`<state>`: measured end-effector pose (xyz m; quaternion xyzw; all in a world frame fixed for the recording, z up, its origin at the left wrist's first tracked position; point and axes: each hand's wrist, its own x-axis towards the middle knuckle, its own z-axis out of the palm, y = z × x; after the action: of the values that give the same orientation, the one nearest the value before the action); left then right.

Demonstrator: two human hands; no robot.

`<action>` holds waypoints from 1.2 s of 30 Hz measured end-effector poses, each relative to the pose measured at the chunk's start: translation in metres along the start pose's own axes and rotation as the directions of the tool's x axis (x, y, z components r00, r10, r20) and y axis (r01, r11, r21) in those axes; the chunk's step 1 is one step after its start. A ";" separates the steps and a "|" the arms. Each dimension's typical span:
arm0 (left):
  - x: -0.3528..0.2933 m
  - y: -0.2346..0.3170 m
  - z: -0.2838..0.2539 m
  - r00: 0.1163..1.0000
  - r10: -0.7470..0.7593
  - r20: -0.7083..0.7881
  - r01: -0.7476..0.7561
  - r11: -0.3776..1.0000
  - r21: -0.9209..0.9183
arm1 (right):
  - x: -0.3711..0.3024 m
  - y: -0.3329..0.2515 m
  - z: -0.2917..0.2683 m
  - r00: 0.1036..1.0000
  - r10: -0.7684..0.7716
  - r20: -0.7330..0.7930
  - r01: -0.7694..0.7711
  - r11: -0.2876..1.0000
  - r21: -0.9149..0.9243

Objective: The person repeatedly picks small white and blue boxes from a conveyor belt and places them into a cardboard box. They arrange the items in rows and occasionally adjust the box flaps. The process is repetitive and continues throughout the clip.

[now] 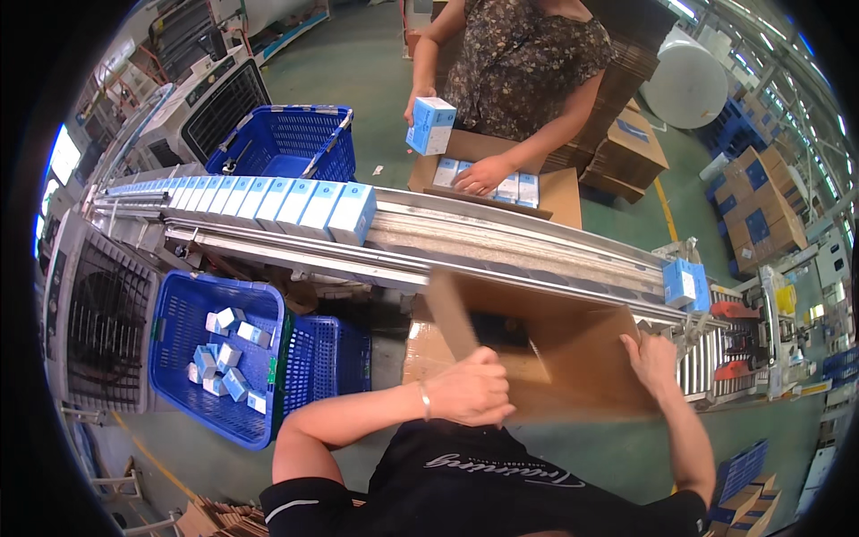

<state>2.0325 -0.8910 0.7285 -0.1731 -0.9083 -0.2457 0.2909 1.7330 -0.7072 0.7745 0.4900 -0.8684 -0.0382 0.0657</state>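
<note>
A brown cardboard carton [582,376], its top open, stands between my hands on the near side of the conveyor. My left hand [470,389] is closed at its left near edge, by a raised, motion-blurred flap [452,313]. My right hand [653,362] grips the right edge, with the thumb on the inner side of the wall. Beyond the carton runs the conveyor [465,228], carrying a row of white-and-blue boxes [300,206] at its left. Two more blue boxes [684,285] sit at its right end.
Across the conveyor, a person holds a blue-and-white box [431,125] over a partly filled carton [564,197]. At my left, a blue basket [215,285] contains several small boxes. Another blue basket [295,139] stands behind the conveyor. Metal rollers [707,358] lie at the right.
</note>
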 end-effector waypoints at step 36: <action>-0.202 -0.062 -0.023 0.375 -0.762 -0.528 0.893 0.143 0.428 | -0.059 -0.127 0.295 0.797 -0.036 0.603 -0.581 0.229 0.781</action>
<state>2.1698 -0.9894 0.5997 0.4962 -0.8368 -0.0402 0.2280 1.8260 -0.7213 0.4622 0.2313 -0.7721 0.3713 -0.4610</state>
